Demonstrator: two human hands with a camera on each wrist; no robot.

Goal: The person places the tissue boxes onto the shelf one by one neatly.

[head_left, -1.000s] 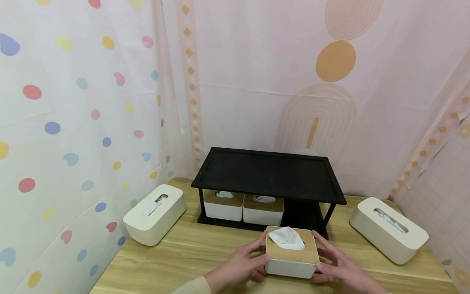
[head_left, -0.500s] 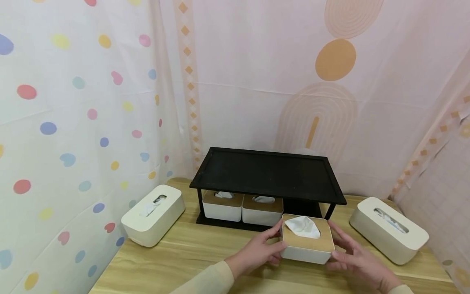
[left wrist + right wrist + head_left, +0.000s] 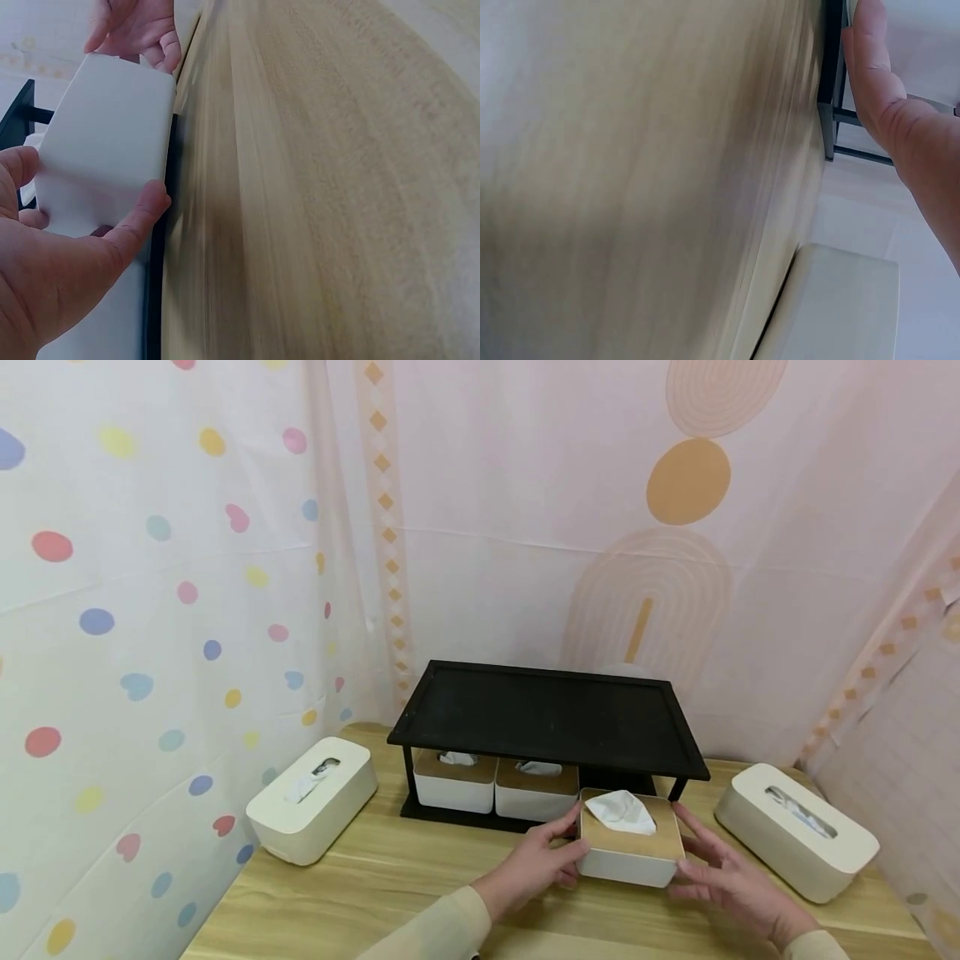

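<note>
Between both hands is a square white tissue box (image 3: 628,867) with a wood-coloured lid and a white tissue sticking out. My left hand (image 3: 536,864) grips its left side, thumb toward the front. On the opposite side my right hand (image 3: 727,877) holds it with spread fingers. The box appears raised off the table, at the front right of a black two-tier shelf (image 3: 547,714). On the shelf's lower tier, two matching tissue boxes, one at the left (image 3: 455,795) and one in the middle (image 3: 534,803), stand side by side. The held box partly hides the lower tier's right part.
A long cream tissue box (image 3: 315,810) stands left of the shelf, and another cream tissue box (image 3: 795,835) stands to the right, near my right hand. The shelf's top tier overhangs the lower one. Patterned curtains (image 3: 510,593) enclose the wood-grain table (image 3: 375,893).
Both hands have carried the tissue box to the right and toward the shelf, mostly during the first half second. The other boxes and the shelf stay put.
</note>
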